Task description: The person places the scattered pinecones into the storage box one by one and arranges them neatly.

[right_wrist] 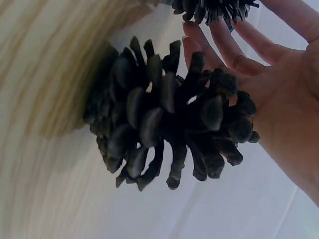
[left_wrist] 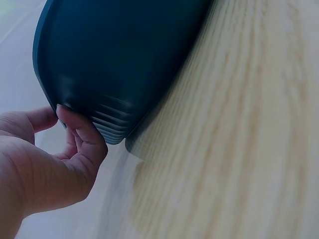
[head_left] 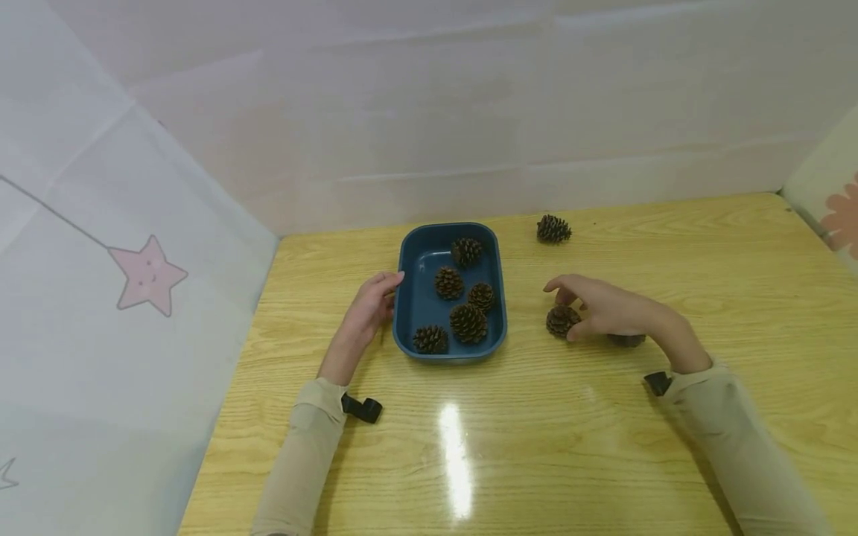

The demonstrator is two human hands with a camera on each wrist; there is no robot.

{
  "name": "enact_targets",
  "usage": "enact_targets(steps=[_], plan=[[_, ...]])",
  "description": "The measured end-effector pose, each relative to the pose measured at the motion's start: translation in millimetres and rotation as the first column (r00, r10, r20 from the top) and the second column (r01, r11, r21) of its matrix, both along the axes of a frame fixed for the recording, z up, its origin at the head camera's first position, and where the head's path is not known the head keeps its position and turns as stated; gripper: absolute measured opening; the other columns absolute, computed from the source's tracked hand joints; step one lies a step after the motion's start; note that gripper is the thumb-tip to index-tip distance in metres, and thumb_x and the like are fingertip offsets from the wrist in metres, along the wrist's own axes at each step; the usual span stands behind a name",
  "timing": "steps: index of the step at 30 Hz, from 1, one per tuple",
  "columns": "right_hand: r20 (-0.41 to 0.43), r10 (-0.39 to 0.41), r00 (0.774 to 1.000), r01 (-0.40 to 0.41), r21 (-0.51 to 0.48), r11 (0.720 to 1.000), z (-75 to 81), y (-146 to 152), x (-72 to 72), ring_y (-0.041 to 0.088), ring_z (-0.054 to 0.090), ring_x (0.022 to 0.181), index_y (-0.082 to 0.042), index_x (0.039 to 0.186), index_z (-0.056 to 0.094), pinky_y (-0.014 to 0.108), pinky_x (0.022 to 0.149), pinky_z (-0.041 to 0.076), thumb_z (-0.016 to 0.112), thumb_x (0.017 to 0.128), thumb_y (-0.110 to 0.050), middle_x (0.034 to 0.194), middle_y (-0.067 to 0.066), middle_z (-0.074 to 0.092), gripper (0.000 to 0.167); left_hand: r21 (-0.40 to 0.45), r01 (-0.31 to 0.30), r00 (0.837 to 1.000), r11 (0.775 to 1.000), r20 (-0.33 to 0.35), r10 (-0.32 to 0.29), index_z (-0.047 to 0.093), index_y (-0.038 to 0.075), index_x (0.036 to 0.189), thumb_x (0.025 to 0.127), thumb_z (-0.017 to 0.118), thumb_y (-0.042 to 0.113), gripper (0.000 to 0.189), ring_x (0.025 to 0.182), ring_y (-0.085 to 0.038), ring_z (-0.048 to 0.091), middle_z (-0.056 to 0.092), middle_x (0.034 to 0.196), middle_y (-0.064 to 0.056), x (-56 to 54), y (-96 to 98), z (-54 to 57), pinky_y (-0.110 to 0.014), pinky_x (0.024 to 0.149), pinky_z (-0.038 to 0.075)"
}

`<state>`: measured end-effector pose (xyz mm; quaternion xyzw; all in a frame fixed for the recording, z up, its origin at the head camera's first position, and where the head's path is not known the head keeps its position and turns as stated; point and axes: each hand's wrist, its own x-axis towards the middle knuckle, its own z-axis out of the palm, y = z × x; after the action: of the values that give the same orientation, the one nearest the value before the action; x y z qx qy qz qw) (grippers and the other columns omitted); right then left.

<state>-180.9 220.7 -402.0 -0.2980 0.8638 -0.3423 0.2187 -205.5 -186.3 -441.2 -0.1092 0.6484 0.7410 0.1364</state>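
My left hand (head_left: 372, 307) holds the left side of a blue rectangular tray (head_left: 415, 279), thumb at the rim and the other fingers against the outer wall. In the left wrist view this hand (left_wrist: 55, 159) pinches the tray's ribbed wall (left_wrist: 117, 117). Several brown pine cones (head_left: 468, 324) lie inside the tray. To its right, my right hand (head_left: 606, 307) reaches over a pine cone (head_left: 561, 321) on the table, thumb and fingers spread around it. A second pine cone (head_left: 626, 340) is partly hidden under that hand; it looms large (right_wrist: 169, 114) in the right wrist view.
Another pine cone (head_left: 553, 229) lies farther back on the wooden table (head_left: 536, 447), near the back edge. Pale cloth (head_left: 402, 119) hangs behind the table, with more on the left side bearing a pink star (head_left: 149, 275). A black wrist strap (head_left: 362, 409) sits by the left sleeve.
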Motion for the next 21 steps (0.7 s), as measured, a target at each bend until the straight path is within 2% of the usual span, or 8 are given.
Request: enact_targets(steps=[8,15,21], plan=[[-0.010,0.004,1.000,-0.003,0.047,0.999,-1.1,-0.6,-1.2,0.039,0.058,0.119,0.004,0.144,0.047,0.055,0.095,0.051,0.077,0.093,-0.004,0.129,0.018,0.060,0.060,0.029,0.005,1.000,1.000,-0.007,-0.005,0.058,0.010,0.094,0.107,0.061,0.024,0.019,0.078,-0.014,0.059,0.060,0.092,-0.001,-0.1,-0.6,-0.4,-0.025,0.065,0.047],[-0.011,-0.004,1.000,0.005,0.051,0.999,-1.0,-1.2,-2.0,0.039,0.061,0.116,0.005,0.139,0.053,0.054,0.094,0.052,0.076,0.094,-0.006,0.128,0.019,0.061,0.052,0.043,0.008,1.000,0.999,-0.010,-0.007,0.056,0.010,0.094,0.107,0.060,0.024,0.020,0.074,-0.013,0.059,0.060,0.090,0.000,0.0,-0.3,-0.7,-0.024,0.064,0.048],[-0.043,0.004,0.999,-0.002,0.037,0.999,-0.8,-0.7,-3.2,0.036,0.064,0.111,0.005,0.133,0.058,0.052,0.092,0.053,0.076,0.095,-0.009,0.123,0.017,0.065,0.044,0.047,0.013,1.000,0.999,-0.015,-0.012,0.057,0.010,0.095,0.108,0.060,0.024,0.019,0.075,-0.012,0.059,0.060,0.089,0.000,0.1,-0.9,-0.5,-0.024,0.065,0.049]])
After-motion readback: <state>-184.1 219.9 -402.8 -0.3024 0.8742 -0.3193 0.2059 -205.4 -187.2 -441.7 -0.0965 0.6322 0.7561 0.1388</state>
